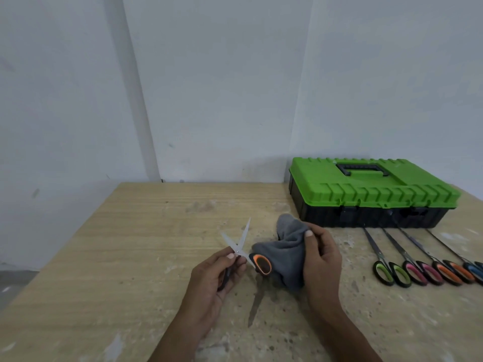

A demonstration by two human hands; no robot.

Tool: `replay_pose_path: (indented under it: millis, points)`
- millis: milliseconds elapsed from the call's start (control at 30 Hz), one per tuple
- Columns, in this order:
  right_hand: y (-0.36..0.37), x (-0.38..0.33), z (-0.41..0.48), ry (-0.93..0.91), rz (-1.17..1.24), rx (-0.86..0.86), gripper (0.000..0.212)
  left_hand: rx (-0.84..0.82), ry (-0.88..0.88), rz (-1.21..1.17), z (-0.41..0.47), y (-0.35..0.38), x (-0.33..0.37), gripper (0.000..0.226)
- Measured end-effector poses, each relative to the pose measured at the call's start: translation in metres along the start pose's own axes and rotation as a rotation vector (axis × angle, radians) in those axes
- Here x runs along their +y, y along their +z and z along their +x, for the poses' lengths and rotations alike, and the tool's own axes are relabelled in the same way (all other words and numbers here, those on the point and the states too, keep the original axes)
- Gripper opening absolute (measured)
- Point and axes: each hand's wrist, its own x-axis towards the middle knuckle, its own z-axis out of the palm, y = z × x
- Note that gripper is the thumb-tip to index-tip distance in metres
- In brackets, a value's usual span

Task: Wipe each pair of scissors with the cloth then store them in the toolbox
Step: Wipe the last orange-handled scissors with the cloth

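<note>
My left hand (209, 278) pinches the orange-handled scissors (239, 246) near the pivot, blades spread above the table (130, 244), while my right hand (321, 259) grips the bunched grey cloth (285, 254) against the free handle loop. To wipe well, I judge, I should keep the cloth thick over the edges and draw it pivot to tip, one blade at a time. The green toolbox (371, 192) sits shut at back right, four more pairs (418, 267) lined up before it.

Scissors row (428, 259) before toolbox (371, 192)
</note>
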Motion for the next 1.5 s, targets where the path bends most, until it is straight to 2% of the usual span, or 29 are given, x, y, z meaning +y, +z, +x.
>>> replay_pose_path:
  millis: [200, 367, 433, 500, 600, 733, 800, 933, 1067, 1233, 1367, 1433, 1500]
  points:
    - [0.009, 0.007, -0.010, 0.015, -0.122, -0.173, 0.020, -0.029, 0.008, 0.044, 0.000, 0.000, 0.001, 0.017]
    - [0.010, 0.007, -0.013, -0.032, -0.247, -0.354, 0.020, -0.073, 0.030, 0.098, -0.001, 0.001, 0.000, 0.025]
    - [0.010, 0.006, -0.012, -0.047, -0.229, -0.324, 0.022, -0.064, 0.045, 0.104, -0.001, 0.001, -0.001, 0.026]
    - [0.008, 0.001, -0.012, -0.071, -0.166, -0.219, 0.021, -0.045, 0.068, 0.097, 0.000, 0.000, -0.002, 0.026]
    - [0.002, -0.008, -0.017, -0.237, -0.141, -0.182, 0.025, -0.036, 0.097, 0.094, 0.002, 0.000, -0.002, 0.024]
    - [0.011, -0.010, -0.033, -0.520, -0.413, -0.506, 0.025, -0.076, 0.146, 0.226, 0.001, 0.001, -0.007, 0.025]
    - [0.019, -0.002, -0.036, -0.597, -0.527, -0.590, 0.023, -0.088, 0.171, 0.283, 0.001, 0.000, -0.008, 0.025]
    - [0.021, 0.005, -0.032, -0.632, -0.545, -0.484, 0.029, -0.112, 0.190, 0.339, 0.002, 0.000, -0.011, 0.023]
    - [0.024, 0.003, -0.023, -0.705, -0.635, -0.456, 0.029, -0.142, 0.209, 0.416, 0.001, 0.002, -0.014, 0.019]
    - [0.026, 0.013, 0.001, -0.578, -0.690, -0.312, 0.031, -0.171, 0.219, 0.535, -0.002, 0.000, -0.017, 0.019]
    - [0.014, 0.008, 0.007, -0.266, -0.430, -0.143, 0.029, -0.087, 0.226, 0.476, 0.002, 0.000, -0.019, 0.014]
    - [0.006, 0.000, 0.001, -0.272, -0.340, -0.090, 0.030, -0.074, 0.233, 0.460, 0.003, 0.001, -0.018, 0.014]
    - [0.004, -0.006, -0.011, -0.328, -0.319, -0.168, 0.031, -0.073, 0.238, 0.451, 0.002, 0.002, -0.017, 0.014]
